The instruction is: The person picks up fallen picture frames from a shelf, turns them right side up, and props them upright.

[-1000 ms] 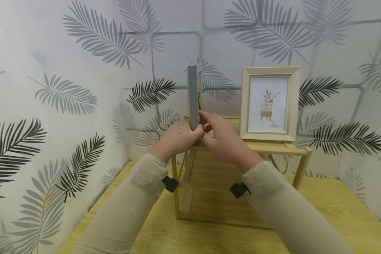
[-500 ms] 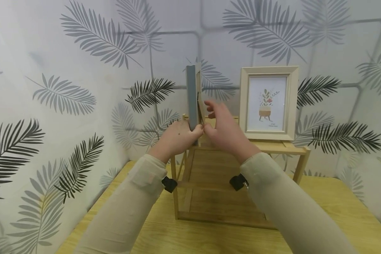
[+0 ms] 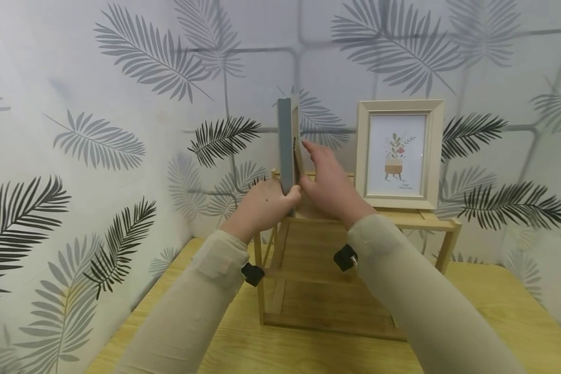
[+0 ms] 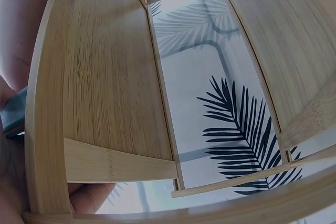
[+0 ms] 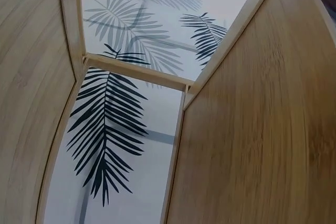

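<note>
Head view: we gripped the grey picture frame [image 3: 285, 145] upright in our left hand [image 3: 262, 205], right hand's [image 3: 327, 182] straightened fingers at its easel stand [image 3: 297, 158], which seemingly needed folding out.

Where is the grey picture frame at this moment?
In the head view, the grey picture frame stands edge-on at the left end of the wooden shelf, held at its base by the left hand, left of the cream picture frame.

Pale walls [image 3: 121, 62] papered with grey and black palm-frond prints, crossed by blurred grey rounded-square lines. Below, a light yellow wood-grain tabletop [image 3: 495, 311] set into the corner. On it, a low bamboo slatted shelf rack [image 3: 430, 221]. Soft, even light, without hard shadows.
</note>
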{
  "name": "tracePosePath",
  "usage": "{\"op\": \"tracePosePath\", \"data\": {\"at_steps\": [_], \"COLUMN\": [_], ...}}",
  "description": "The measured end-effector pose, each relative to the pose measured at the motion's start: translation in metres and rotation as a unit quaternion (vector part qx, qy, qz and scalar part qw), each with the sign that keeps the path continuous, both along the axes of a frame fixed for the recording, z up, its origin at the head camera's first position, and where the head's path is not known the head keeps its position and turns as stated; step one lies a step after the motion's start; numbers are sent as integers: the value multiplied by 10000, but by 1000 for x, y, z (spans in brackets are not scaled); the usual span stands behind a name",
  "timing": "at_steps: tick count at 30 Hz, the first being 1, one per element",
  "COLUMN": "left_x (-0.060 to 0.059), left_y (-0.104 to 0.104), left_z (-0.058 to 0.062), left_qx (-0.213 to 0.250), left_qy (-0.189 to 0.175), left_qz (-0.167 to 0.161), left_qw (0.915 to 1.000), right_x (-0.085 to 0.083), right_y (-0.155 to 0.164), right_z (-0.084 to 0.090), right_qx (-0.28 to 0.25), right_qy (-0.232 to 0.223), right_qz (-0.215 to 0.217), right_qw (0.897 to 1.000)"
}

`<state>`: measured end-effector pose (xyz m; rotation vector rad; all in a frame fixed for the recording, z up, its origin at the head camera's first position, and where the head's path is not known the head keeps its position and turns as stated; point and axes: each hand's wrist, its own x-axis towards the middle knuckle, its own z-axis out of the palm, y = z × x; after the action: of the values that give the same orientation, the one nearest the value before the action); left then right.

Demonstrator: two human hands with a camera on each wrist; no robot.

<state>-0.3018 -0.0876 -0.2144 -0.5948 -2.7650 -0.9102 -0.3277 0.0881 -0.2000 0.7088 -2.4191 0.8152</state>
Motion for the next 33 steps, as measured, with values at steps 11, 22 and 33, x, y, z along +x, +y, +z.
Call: {"op": "tracePosePath", "data": {"at_steps": [11, 22, 33], "left_x": [-2, -1, -1], "left_y": [4, -1, 2], "left_z": [-3, -6, -2], "left_qx": [108, 114, 56], "left_qy": [72, 185, 242], "left_qz": [-165, -32, -42], "left_qw": [9998, 9998, 9997], "right_x": [-6, -7, -6], "right_y": [-1, -7, -3], "right_z": [-1, -7, -4], "right_qx": [101, 187, 98], "right_qy": [-29, 79, 44], "right_qz": [171, 218, 295], "right_qw": [9998, 9996, 9995]}}
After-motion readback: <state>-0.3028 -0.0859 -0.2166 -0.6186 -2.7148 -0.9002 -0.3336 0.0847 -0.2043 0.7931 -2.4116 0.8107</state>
